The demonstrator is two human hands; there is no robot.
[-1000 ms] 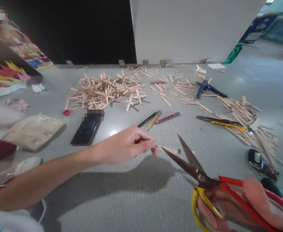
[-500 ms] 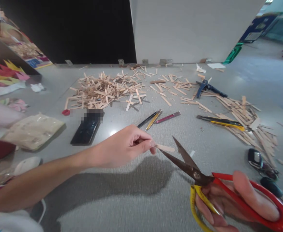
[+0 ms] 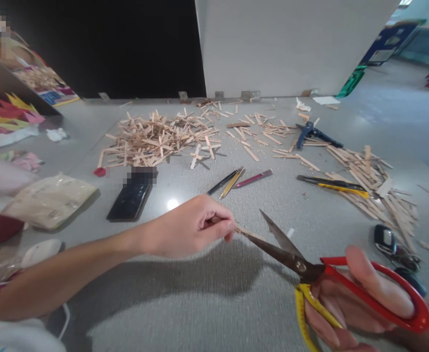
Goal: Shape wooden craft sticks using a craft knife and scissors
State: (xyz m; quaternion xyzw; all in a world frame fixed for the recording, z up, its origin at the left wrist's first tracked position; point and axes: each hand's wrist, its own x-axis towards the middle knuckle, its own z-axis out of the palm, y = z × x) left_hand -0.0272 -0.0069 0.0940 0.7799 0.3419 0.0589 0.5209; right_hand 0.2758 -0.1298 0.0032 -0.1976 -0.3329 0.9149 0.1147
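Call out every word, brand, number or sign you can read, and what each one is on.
No text is readable.
Pale packet, left: faint print, too blurred.
Blue-and-yellow sheet, far left: marks too small.
Blue board, far right: its white label is too small.
Yellow scissor handle: dark marks, illegible.
Phone: nothing legible; its top is masked by pixelation.

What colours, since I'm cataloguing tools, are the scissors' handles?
A red handle and a yellow handle, shown best in the head view.
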